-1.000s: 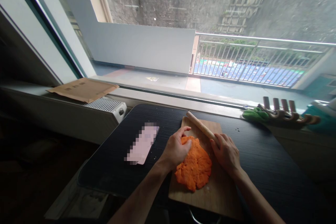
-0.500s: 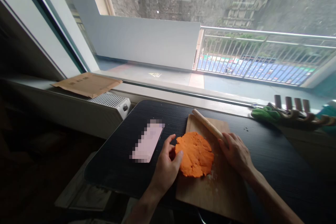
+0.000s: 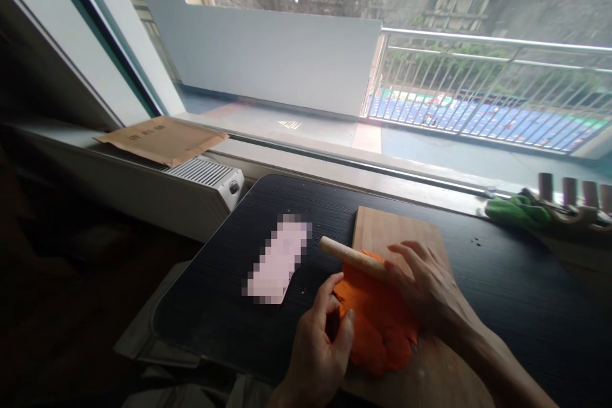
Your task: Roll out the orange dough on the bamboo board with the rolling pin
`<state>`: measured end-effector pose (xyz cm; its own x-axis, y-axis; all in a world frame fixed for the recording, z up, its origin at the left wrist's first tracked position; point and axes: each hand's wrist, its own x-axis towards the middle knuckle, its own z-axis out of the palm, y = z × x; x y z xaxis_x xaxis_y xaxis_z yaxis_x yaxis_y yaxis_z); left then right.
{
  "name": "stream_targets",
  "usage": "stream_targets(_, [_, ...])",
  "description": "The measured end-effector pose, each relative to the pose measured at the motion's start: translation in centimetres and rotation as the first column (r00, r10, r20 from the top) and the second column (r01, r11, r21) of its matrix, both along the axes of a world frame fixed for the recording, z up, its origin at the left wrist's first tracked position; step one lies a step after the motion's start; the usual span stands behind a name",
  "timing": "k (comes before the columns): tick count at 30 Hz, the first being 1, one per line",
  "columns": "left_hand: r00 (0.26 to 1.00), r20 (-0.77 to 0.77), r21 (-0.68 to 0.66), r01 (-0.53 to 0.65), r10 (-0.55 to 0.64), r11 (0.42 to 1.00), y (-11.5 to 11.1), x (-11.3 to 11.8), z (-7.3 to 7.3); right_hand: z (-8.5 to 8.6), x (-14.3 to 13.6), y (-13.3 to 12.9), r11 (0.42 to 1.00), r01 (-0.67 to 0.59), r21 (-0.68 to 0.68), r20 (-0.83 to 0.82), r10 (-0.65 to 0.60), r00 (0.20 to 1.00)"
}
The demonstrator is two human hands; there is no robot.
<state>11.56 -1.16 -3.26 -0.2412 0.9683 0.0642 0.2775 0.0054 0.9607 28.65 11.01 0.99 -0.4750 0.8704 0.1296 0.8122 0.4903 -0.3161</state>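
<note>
A flattened round of orange dough point(image 3: 377, 319) with ragged edges lies over the wooden board point(image 3: 396, 224). My left hand point(image 3: 320, 338) is at its left edge, thumb and forefinger curved around the rim; the other fingers are partly hidden. A thin wooden rolling pin point(image 3: 354, 256) rests across the far part of the dough, its bare end sticking out to the left past the board. Over the pin's right end lies my right hand point(image 3: 423, 284), thumb along it and fingers bent over it; the grip is partly hidden.
Left of the board, a pink, pixelated flat object point(image 3: 278, 261) lies on the black table point(image 3: 215, 299). A green cloth point(image 3: 516, 210) sits by the sill at right. Beyond the table's left edge is a radiator point(image 3: 210, 172) with a brown envelope point(image 3: 165, 140) on top.
My right hand has brought the rolling pin from the board's right side leftward onto the dough's far part. My left hand stays at the dough's left edge. The view has shifted slightly.
</note>
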Motion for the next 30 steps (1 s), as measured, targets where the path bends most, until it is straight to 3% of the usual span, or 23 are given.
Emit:
stream_targets(5, [1.0,0.01,0.004,-0.003,0.003,1.0,-0.2,-0.1,-0.2,-1.6,-3.0,1.5,0.995,0.05,0.092,0.089,-0.058,0.994])
stream_targets(11, [0.998,-0.002,0.041,-0.057,0.057,0.998,-0.3,0.2,-0.4,-2.3,-2.6,0.3,0.995,-0.066,0.077,0.21,0.049,0.977])
stream_targets(16, [0.987,-0.013,0.088,-0.158,0.159,0.984,-0.5,0.9,-0.8,-2.1,-2.6,1.8,0.997,0.034,0.073,0.185,-0.047,0.982])
stream_targets(23, [0.975,-0.063,0.045,-0.208,0.211,0.977,-1.0,1.4,-1.7,-2.4,-2.2,1.6,0.987,-0.005,0.162,0.172,-0.023,0.985])
stream_targets(30, [0.969,-0.112,0.028,-0.22,0.222,0.975,-1.2,1.8,-1.8,-2.6,-2.1,1.9,0.991,-0.022,0.133,0.123,0.006,0.992])
